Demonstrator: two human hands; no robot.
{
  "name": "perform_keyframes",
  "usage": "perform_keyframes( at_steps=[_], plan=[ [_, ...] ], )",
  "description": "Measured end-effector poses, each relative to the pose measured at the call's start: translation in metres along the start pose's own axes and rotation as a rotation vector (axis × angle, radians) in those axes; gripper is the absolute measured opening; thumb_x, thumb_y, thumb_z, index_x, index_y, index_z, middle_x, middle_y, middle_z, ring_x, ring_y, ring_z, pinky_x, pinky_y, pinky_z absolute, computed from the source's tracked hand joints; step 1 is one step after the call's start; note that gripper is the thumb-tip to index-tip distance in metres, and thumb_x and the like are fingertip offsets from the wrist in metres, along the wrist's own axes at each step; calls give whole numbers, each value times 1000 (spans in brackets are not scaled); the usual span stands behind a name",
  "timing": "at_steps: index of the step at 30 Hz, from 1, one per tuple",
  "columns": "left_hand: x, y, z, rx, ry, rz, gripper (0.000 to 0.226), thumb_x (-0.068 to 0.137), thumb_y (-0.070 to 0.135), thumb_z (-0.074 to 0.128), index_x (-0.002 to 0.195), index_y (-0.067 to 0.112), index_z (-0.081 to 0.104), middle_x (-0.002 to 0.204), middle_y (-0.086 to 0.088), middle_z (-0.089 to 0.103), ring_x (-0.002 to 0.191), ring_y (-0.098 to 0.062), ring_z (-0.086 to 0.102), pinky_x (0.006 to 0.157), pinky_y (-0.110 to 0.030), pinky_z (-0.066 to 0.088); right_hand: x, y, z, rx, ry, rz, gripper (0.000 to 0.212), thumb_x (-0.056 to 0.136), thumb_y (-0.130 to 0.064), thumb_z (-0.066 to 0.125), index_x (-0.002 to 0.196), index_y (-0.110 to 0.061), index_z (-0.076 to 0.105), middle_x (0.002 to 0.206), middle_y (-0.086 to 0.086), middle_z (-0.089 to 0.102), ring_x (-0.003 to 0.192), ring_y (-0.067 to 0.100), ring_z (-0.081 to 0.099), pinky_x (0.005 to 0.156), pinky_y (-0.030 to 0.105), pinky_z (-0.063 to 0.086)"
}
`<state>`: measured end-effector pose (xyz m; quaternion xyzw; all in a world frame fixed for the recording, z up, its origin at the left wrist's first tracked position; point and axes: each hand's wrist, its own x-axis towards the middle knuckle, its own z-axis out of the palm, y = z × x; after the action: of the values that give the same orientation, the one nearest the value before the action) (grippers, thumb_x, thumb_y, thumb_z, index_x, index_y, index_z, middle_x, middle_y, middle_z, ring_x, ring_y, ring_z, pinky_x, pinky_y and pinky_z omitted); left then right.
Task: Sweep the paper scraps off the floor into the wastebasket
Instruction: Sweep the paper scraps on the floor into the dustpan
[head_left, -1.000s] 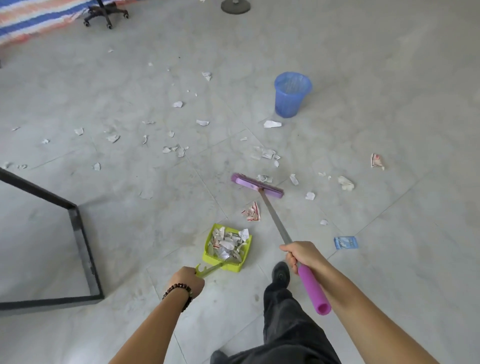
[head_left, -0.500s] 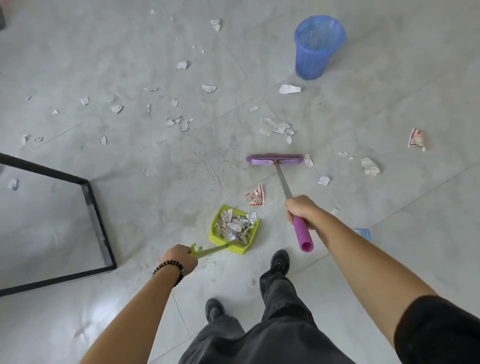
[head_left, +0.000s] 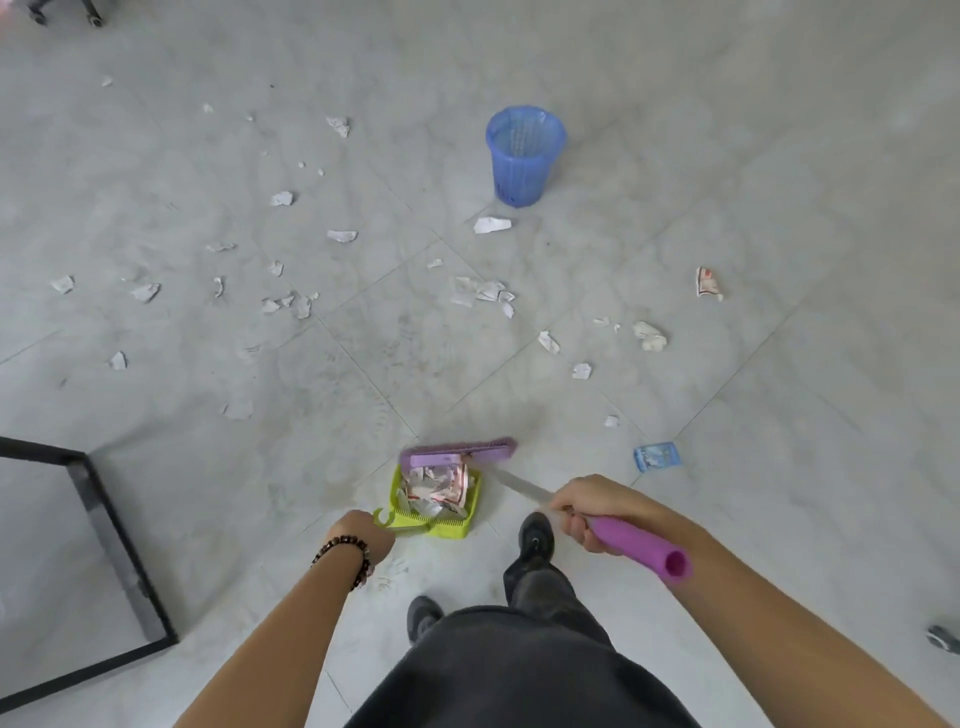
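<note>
- The left hand gripped the green dustpan handle.
- The right hand clasped the purple broom, its head at the pan's mouth.
- The blue wastebasket stood well apart.

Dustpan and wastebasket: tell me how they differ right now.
The dustpan is lime green; the wastebasket is blue. The dustpan is low and flat on the floor with paper scraps piled in it; the wastebasket stands tall and upright, and no scraps show inside. The left hand grips the dustpan's handle; the wastebasket stands untouched. Both look plastic.
</note>
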<state>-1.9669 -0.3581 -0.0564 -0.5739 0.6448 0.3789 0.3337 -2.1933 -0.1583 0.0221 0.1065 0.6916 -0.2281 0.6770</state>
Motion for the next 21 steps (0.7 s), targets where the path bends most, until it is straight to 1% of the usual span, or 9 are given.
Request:
perform_keyframes(
  at_steps=[3,6,8,9,11,13,15,17,21],
  plan=[
    [0,-8,2,-65,-24,30,16,84,5,44,69,4,45,51,-12,45,41,-21,40,43,-21,33,-18,18,5,186,-34,63,14,97,-18,48,87,-8,50,49,-2,47,32,4,43,30,15,39],
    [-7,-18,5,-96,-42,64,22,86,1,42,64,4,40,49,-11,42,36,-19,38,38,-16,30,-26,38,26,284,-33,19,13,99,-19,47,90,-8,49,50,-2,46,32,4,42,30,14,38],
    [-16,-27,7,-90,-45,73,25,87,0,40,63,5,40,48,-11,42,34,-18,38,36,-15,30,-23,50,45,271,8,-36,14,98,-18,47,91,-7,52,51,-2,47,34,4,41,31,14,37],
    [-18,-33,9,-77,-29,84,26,88,2,41,62,5,42,49,-11,44,35,-19,40,37,-17,33,-19,54,56,237,45,-66,15,97,-18,48,92,-5,55,51,-1,48,35,5,41,32,15,36],
    [-23,-45,12,-33,6,103,28,90,8,44,62,7,44,53,-9,48,41,-21,45,44,-23,40,-4,63,77,188,128,-117,16,94,-18,52,93,-3,59,52,1,50,36,7,41,35,15,35],
    [-24,-56,18,-40,-2,117,24,88,8,43,64,7,44,54,-8,46,45,-22,43,45,-22,36,11,70,93,156,192,-139,15,92,-17,55,88,-4,59,52,3,51,37,9,42,37,17,36],
    [-24,-65,23,-54,-10,128,17,84,5,40,68,7,45,55,-8,45,48,-23,42,46,-22,33,21,74,101,115,220,-163,16,90,-16,58,84,-1,60,51,5,52,39,13,44,39,22,38],
    [-23,-71,26,-43,-9,146,14,80,3,37,70,7,46,55,-9,45,48,-24,43,45,-21,34,23,79,105,133,222,-188,13,87,-11,58,83,1,60,52,8,53,41,15,44,41,25,39],
    [-19,-69,31,11,-17,198,18,77,0,34,79,6,51,61,-10,47,48,-24,43,43,-21,35,18,102,98,275,235,-170,10,85,-7,58,78,0,58,53,9,53,42,15,44,40,24,40]
  ],
)
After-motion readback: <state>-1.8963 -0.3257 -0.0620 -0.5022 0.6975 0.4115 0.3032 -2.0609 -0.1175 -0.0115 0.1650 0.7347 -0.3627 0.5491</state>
